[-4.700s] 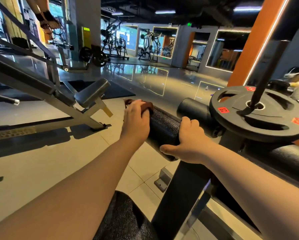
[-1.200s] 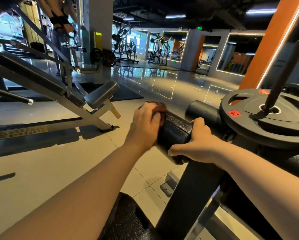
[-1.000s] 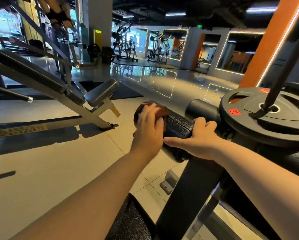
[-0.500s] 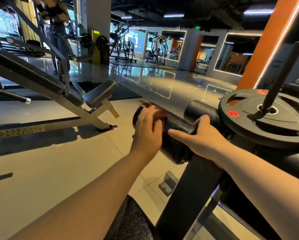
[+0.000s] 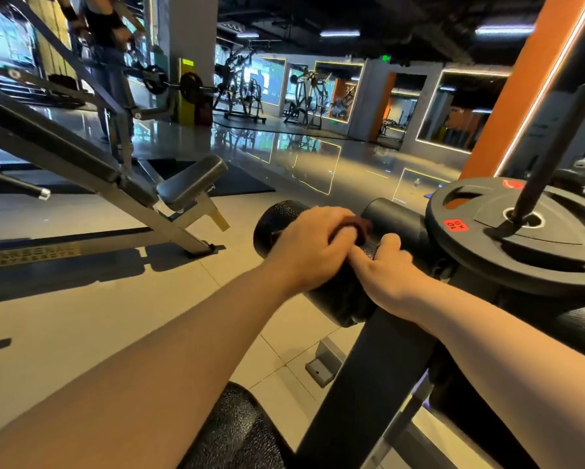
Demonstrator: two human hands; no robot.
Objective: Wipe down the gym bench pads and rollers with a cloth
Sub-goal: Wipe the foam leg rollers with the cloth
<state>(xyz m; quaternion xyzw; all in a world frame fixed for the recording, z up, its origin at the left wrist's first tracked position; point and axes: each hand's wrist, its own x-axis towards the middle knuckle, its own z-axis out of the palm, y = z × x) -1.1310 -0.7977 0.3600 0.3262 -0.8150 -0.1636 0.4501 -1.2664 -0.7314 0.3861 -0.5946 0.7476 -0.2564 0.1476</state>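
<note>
A black textured roller [image 5: 280, 221] sticks out to the left from the machine's dark upright post [image 5: 362, 384]. My left hand [image 5: 313, 252] presses a dark reddish-brown cloth [image 5: 360, 228] onto the top of the roller, near its middle. Most of the cloth is hidden under my fingers. My right hand [image 5: 385, 272] grips the roller just right of the left hand, touching it. A second black roller [image 5: 396, 220] lies behind, toward the weight plate. A black pad [image 5: 236, 431] shows at the bottom edge.
A black 10 kg weight plate [image 5: 521, 238] on a slanted bar sits close to the right of my hands. An incline bench [image 5: 121, 184] stands on the tiled floor to the left. A person stands at a barbell far left. An orange column rises at the right.
My left hand has slid the cloth to the right along the roller, from its left end toward the middle, uncovering that end. It now touches my right hand, which kept its grip.
</note>
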